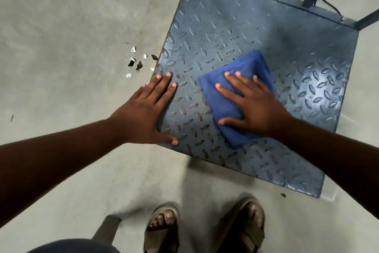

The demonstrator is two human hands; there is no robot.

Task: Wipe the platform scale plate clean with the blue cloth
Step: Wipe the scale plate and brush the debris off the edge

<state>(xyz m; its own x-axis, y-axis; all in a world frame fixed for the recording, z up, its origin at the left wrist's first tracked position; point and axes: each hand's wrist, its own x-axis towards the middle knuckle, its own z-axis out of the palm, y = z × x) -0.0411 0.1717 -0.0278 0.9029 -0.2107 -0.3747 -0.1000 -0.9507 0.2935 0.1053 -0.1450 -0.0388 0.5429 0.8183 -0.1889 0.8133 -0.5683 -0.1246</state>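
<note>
Wiping step underway: right hand [253, 107], fingers flat and released, pressing folded blue cloth [235, 97] onto plate [235, 27] centre. Left hand [147, 109], fingers spread flat, bracing plate's left edge. Next, judged: sweeping cloth across far, unwiped area.

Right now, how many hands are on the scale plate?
2: left hand flat on the bare plate near its left edge; right hand flat on the blue cloth, mid-plate.
</note>
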